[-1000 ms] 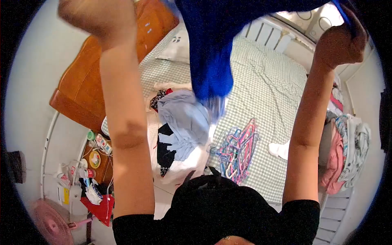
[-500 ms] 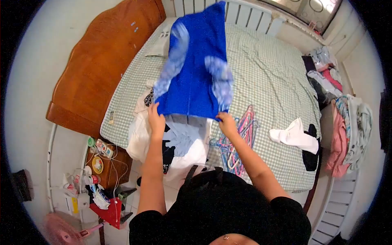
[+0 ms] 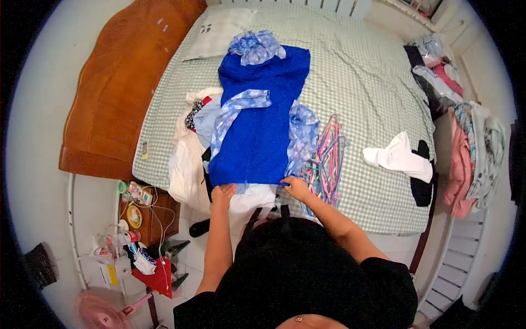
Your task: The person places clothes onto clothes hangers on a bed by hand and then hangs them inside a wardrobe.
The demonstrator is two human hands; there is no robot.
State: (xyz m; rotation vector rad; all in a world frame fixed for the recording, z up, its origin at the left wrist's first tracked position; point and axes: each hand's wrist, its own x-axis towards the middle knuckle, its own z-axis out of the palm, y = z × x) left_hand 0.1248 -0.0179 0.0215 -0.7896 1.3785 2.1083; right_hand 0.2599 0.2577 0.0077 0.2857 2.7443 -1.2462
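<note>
A blue garment with floral sleeves and a ruffled floral top, perhaps a dress (image 3: 257, 131), lies spread over the bed and partly over other clothes. My left hand (image 3: 223, 196) grips its near left corner. At the near right corner, my right hand (image 3: 295, 188) pinches the hem. One floral sleeve is folded across the blue front; the other lies along the right side. White and light-blue clothes (image 3: 185, 164) are heaped under and left of the garment. Several coloured hangers (image 3: 330, 159) lie beside it, close to my right hand.
A green checked sheet (image 3: 361, 98) covers the bed, with a pillow (image 3: 219, 33) at the far left. White (image 3: 402, 159) and black clothing (image 3: 422, 186) lies at the right. A cluttered wooden nightstand (image 3: 159, 219) and pink fan (image 3: 101, 311) stand at the left.
The blue garment has come down from the air and settled flat on the bed. Both hands have moved nearer my body, still holding its lower corners.
</note>
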